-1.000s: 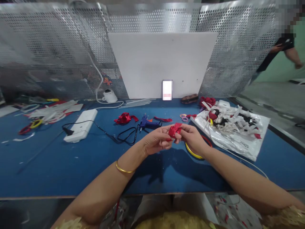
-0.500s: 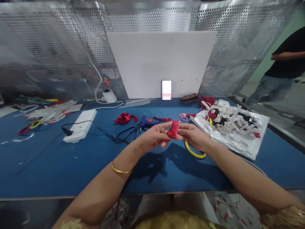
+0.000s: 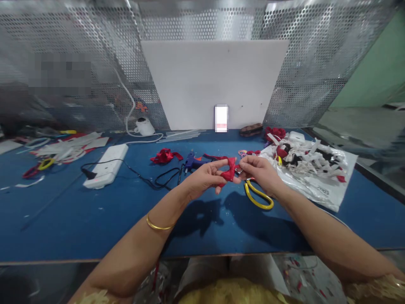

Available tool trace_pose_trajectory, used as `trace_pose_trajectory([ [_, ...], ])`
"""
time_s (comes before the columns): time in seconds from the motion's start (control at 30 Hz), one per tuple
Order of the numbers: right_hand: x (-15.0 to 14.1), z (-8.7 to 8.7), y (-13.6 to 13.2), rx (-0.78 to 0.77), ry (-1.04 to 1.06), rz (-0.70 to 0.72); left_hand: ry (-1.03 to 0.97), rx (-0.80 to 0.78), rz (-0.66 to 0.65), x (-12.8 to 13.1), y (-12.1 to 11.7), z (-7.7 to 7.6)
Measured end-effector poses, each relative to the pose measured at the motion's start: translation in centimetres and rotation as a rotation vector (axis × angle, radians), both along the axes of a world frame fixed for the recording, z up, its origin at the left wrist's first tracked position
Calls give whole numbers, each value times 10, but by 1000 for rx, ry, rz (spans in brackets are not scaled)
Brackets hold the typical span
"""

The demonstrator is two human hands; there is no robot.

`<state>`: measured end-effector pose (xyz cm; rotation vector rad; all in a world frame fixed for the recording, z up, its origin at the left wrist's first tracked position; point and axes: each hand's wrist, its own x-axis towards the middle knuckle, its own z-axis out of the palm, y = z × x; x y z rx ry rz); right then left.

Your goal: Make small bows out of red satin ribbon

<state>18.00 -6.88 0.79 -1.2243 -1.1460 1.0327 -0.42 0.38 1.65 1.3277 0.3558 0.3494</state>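
Observation:
Over the middle of the blue table, my left hand (image 3: 205, 179) has a shiny red ribbon (image 3: 231, 169) looped around its fingers. My right hand (image 3: 261, 171) pinches the ribbon at its right side between thumb and fingertips. Below the right hand lie yellow-handled scissors (image 3: 258, 198), their blades partly hidden by the hands. Just behind the left hand rests a blue glue gun (image 3: 191, 161) with a black cord. A crumpled pile of red ribbon (image 3: 165, 156) sits to its left.
A white power strip (image 3: 107, 166) lies at left, near paper scraps (image 3: 71, 147) and another pair of scissors (image 3: 39, 166). A lit phone (image 3: 221, 118) leans against a white board (image 3: 196, 76). At right, fabric scraps (image 3: 306, 156) cover a white plastic bag (image 3: 329, 192).
My right hand has shifted slightly right and turned, now pinching the ribbon's right side. More of the yellow-handled scissors shows beneath it. The person at far right has left the view.

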Motion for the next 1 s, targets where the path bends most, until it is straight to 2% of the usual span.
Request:
trace_pose_trajectory([
  [0.13,3,2,-2,97,-164,-81,-9,57,44,0,2,0],
  [0.27,2,4,-9,305,-537,-187,24,179,66,2,3,-3],
  [0.33,0,6,-13,379,-658,-198,45,246,71,3,4,-6],
  [0.4,-3,6,-16,404,-672,-177,57,302,81,6,4,-10],
  [0.57,-14,1,-18,357,-513,-115,98,475,139,10,-2,-20],
  [0.67,-20,-8,-16,427,-540,-132,112,579,149,12,-6,-23],
  [0.83,-20,-20,-10,621,-808,-187,60,543,101,17,-8,-27],
  [1.0,-17,-21,-9,685,-1070,-242,10,407,86,20,-11,-28],
])
